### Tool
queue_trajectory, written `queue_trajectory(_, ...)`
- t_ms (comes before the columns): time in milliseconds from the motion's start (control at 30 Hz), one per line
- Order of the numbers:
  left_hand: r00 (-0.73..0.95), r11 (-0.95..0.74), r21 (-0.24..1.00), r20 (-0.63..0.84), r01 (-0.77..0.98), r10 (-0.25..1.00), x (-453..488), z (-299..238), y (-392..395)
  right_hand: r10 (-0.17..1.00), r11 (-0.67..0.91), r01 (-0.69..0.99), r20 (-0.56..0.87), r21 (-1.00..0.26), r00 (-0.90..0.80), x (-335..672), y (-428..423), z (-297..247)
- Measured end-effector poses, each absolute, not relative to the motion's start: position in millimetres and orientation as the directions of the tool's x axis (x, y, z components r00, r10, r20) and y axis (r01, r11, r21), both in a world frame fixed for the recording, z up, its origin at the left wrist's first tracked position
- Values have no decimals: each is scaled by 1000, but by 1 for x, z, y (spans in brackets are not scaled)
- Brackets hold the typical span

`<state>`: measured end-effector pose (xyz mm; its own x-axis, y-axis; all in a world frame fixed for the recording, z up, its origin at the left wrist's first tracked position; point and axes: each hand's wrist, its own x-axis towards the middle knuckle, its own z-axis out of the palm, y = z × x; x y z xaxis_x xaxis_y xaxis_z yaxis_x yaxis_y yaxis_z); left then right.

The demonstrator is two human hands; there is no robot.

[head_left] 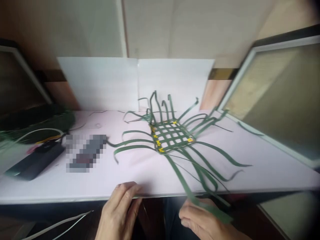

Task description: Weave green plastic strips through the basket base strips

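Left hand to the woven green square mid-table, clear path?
Probably yes. The left hand rests at the table's near edge, and only bare tabletop and loose green strips lie before the woven square.

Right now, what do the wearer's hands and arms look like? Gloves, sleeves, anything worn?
Both hands are bare: no gloves, and no rings or watch that can be seen. The left hand and the right hand show only down to about the wrist at the bottom edge of the picture, so no sleeve comes into view. The picture is blurred, so fine marks cannot be told.
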<state>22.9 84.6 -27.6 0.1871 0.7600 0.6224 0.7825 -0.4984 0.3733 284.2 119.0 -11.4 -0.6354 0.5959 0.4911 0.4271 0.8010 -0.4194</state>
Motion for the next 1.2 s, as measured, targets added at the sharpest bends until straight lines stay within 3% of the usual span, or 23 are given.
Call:
queue_trajectory(167, 336, -606, 242, 651, 757, 680, 63, -27, 142, 570, 789, 541, 678, -292, -465, 311, 131, -19)
queue_trajectory(367, 335, -503, 197, 541, 842, 772, 94, -28, 198, 547, 820, 460, 706, -342, -450, 306, 136, -29)
queue_trajectory(467, 351, -415, 72, 416, 907, 839, 97, -26, 217, 583, 776, 550, 684, -309, -439, 292, 151, -31)
queue_trajectory(567, 370, -385, -13, 309, 923, 876, 97, -19, 223, 589, 716, 677, 666, -169, -458, 273, 176, -32)
queue_trajectory(700, 457, -456, -74, 291, 887, 841, 86, -10, 213, 664, 620, 784, 559, -42, -496, 250, 203, -28)
queue_trajectory(833, 487, -518, -14, 362, 855, 794, 70, -14, 194, 657, 673, 739, 445, 18, -609, 249, 211, -15)
queue_trajectory(1000, 374, -515, 239, 453, 823, 809, 61, -28, 186, 592, 763, 646, 413, -12, -692, 266, 215, -1)
queue_trajectory(1100, 360, -493, 248, 433, 834, 826, 63, -28, 189, 607, 767, 641, 369, -39, -704, 267, 220, 2)
queue_trajectory(1200, 312, -445, 260, 425, 857, 850, 66, -25, 193, 647, 703, 709, 359, 60, -672, 256, 224, -1)
